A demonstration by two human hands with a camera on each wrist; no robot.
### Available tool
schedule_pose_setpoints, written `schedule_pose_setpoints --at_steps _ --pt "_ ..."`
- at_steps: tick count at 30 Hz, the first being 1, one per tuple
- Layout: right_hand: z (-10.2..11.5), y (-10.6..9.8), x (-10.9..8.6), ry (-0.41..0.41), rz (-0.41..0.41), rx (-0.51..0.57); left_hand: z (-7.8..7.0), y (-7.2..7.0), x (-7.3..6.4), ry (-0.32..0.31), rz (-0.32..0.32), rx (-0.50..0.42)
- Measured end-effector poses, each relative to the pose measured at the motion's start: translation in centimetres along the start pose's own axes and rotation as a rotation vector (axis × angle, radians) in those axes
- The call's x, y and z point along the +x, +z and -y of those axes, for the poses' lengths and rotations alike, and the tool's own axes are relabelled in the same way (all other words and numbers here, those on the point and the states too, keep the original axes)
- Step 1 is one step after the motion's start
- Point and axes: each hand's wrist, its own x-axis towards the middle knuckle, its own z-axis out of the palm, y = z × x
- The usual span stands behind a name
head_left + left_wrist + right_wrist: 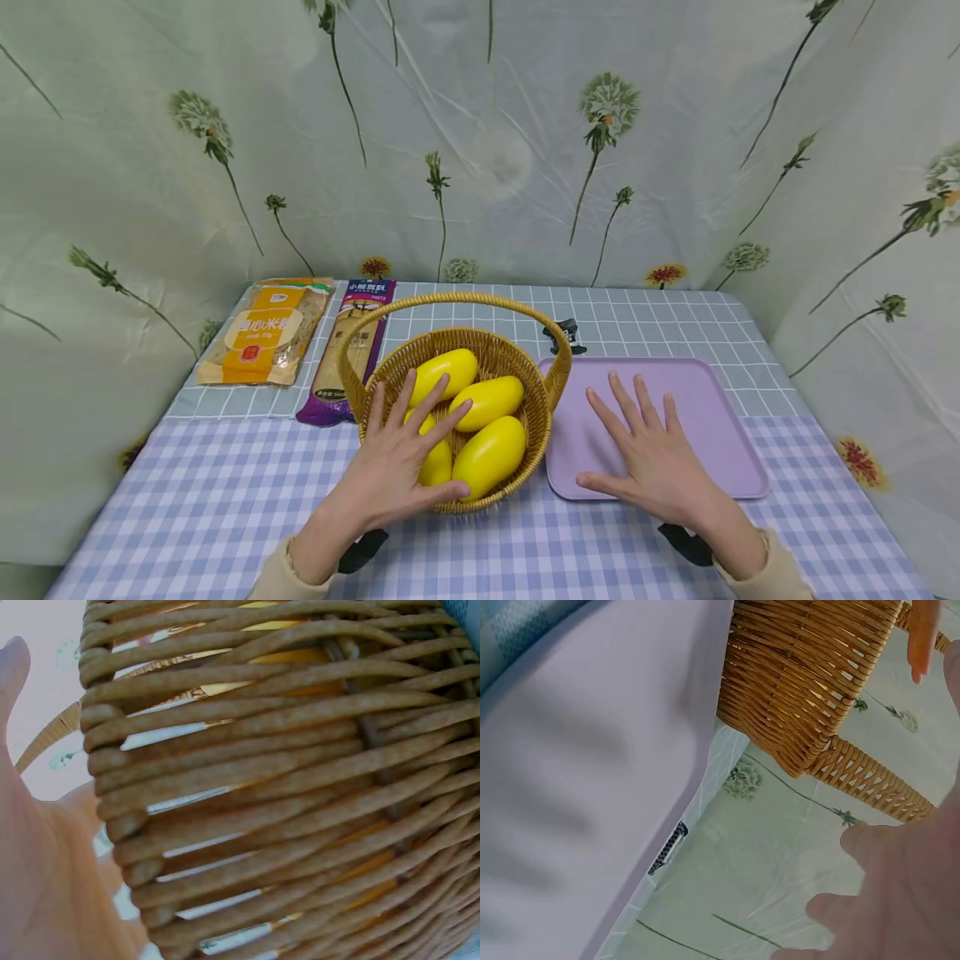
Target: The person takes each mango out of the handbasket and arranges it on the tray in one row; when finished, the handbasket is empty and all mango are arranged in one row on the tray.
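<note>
A woven wicker basket (534,454) with a tall arched handle stands mid-table, holding several smooth yellow oval fruits (491,457) that look like mangoes. Over the basket's left front side my left hand (393,462) is spread wide, fingers straight, hiding part of one fruit. Close basket weave (285,765) fills most of the left wrist view, with the hand (52,870) at its left edge. My right hand (656,458) is also spread, above the lilac tray (720,467), gripping nothing. In the right wrist view, shadows fall on the tray (592,772).
At the back left lie an orange-labelled food bag (262,333) and a purple pasta packet (348,358). A small black object (566,337) sits behind the tray. The checked tablecloth (202,500) ends against a flower-printed curtain (495,183).
</note>
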Motion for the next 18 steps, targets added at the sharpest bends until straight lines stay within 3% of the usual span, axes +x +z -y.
schedule_pose_setpoints --at_steps 3,7,12,18 --pt "0.0 -0.1 0.0 -0.01 -0.028 0.01 0.2 0.1 -0.3 0.009 -0.038 -0.017" --pt "-0.1 -0.1 0.0 -0.058 -0.118 0.036 0.7 0.0 -1.0 0.011 -0.101 -0.117" --pt "-0.1 0.2 0.2 -0.171 -0.28 0.106 1.8 0.0 -2.4 0.017 -0.225 -0.247" --pt "0.4 0.3 0.9 -0.316 -0.465 0.235 3.1 0.5 -4.1 0.01 -0.369 -0.307"
